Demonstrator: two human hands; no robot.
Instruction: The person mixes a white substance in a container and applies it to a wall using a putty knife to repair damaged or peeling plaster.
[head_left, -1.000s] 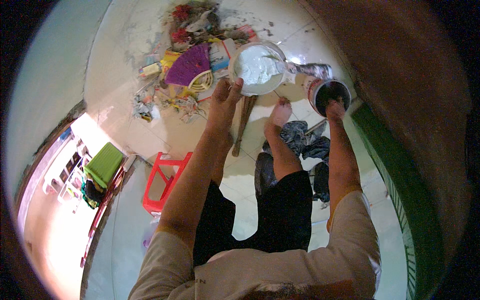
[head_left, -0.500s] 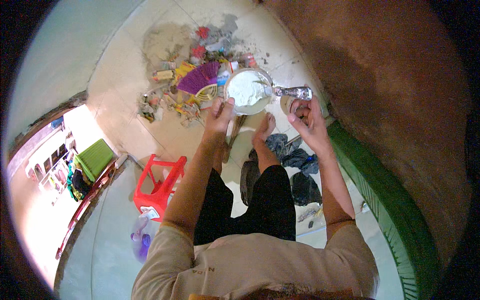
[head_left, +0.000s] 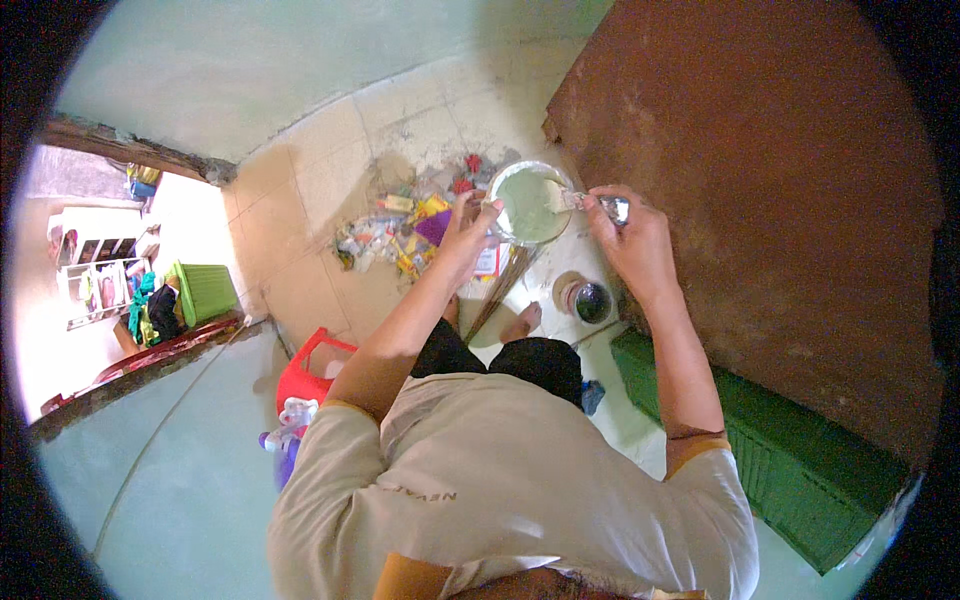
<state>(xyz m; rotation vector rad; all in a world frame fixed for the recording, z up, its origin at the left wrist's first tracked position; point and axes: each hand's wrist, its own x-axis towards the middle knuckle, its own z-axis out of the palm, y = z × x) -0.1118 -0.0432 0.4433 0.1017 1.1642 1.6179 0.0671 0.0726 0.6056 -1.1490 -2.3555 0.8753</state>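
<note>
Probably home: tiled floor (head_left: 320, 190), laundry (head_left: 150, 305).

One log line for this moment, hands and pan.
left hand: on pan rim | right hand: grips pan handle | pan: raised, pale liquid | tin: on floor below

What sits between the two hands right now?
The round bowl of pale liquid: in the head view the left hand grips its near rim, while the right hand holds a shiny metal tool at its other edge.

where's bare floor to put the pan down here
Bare tiles lie left of the litter pile, toward the green crate. It is crowded at the feet: litter, a round tin, the red stool. The left hand and right hand hold the pan.
</note>
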